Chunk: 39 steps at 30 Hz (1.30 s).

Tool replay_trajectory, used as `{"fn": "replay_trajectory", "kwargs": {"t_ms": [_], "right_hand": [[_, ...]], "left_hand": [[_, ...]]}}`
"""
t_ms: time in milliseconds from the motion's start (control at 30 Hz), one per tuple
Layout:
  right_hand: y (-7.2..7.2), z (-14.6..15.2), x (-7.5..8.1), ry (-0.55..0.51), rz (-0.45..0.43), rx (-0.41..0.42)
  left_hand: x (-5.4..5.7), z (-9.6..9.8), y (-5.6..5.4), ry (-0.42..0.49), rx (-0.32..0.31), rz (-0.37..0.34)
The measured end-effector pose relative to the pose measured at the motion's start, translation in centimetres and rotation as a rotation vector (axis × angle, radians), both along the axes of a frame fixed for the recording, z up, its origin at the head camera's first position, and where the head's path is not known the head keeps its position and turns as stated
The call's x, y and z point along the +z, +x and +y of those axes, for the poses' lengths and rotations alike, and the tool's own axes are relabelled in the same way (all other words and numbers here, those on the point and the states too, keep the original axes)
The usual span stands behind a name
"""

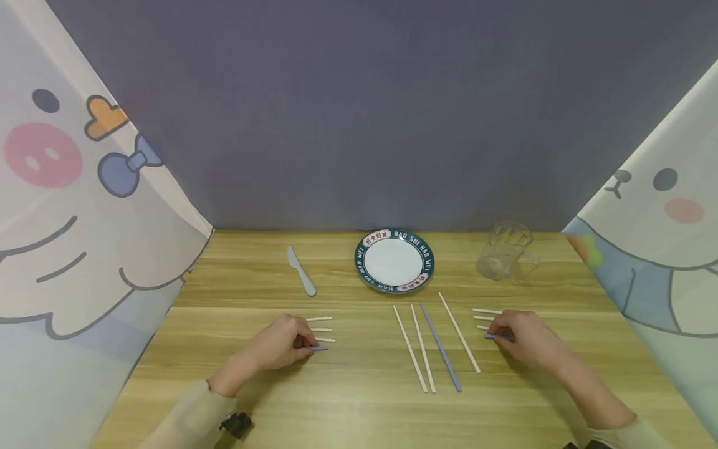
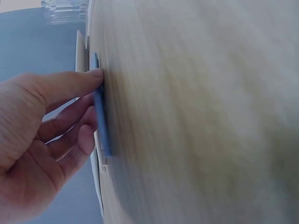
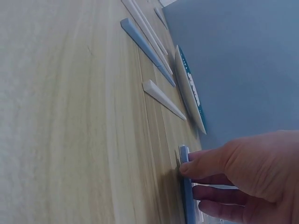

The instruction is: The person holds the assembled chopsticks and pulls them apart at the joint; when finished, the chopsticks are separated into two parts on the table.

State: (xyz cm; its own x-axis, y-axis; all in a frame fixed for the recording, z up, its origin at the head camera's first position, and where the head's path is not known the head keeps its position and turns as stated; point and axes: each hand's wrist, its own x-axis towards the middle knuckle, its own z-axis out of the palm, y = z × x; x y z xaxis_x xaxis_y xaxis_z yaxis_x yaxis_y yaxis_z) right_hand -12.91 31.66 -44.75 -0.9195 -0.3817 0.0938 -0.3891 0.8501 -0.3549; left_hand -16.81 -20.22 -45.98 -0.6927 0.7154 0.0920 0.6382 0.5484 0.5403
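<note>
My left hand (image 1: 283, 342) pinches a short blue stick (image 2: 103, 126) low over the tabletop, its thumb on the near side. Just beyond those fingers, several short white sticks (image 1: 321, 329) lie roughly parallel, partly hidden by the hand. On the other side, my right hand (image 1: 530, 340) pinches another short blue stick (image 3: 188, 198) between thumb and fingers. Short white sticks (image 1: 487, 310) lie beside it, their right ends covered by the hand. Between the hands lie a long blue chopstick (image 1: 440, 347) and white chopsticks (image 1: 409, 347), slanting away from me.
Toward the back of the wooden table (image 1: 359, 418) is a white plate (image 1: 392, 262) with a dark green patterned rim. A pale knife (image 1: 301, 272) lies to its left, and a clear glass mug (image 1: 499, 252) stands to its right. A grey panel (image 1: 359, 125) rises behind.
</note>
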Motion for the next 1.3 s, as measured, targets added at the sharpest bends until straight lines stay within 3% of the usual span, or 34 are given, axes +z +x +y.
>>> {"fn": "replay_trajectory", "kwargs": {"t_ms": [300,633,800,933,1167,1300], "right_hand": [[-0.3,-0.8,0.3,0.011,0.034,0.019],[-0.6,-5.4,2.2,-0.089,0.056,0.021],[-0.6,-8.5,2.2,-0.155,0.05,0.101],[-0.5,-10.8,1.9,-0.181,-0.003,0.143],[-0.3,-13.3,1.0,-0.174,-0.099,0.155],[-0.1,-13.9,0.2,-0.144,-0.12,0.131]], "left_hand": [[1.5,1.4,-0.5,-0.043,-0.004,-0.001],[3.5,8.6,-2.6,-0.027,-0.067,0.078],[3.4,12.1,-3.3,-0.057,-0.099,0.09],[3.0,14.0,-3.5,-0.098,-0.115,0.083],[1.9,16.0,-3.8,-0.176,-0.151,0.12],[1.2,16.6,-3.9,-0.219,-0.167,0.105]]}}
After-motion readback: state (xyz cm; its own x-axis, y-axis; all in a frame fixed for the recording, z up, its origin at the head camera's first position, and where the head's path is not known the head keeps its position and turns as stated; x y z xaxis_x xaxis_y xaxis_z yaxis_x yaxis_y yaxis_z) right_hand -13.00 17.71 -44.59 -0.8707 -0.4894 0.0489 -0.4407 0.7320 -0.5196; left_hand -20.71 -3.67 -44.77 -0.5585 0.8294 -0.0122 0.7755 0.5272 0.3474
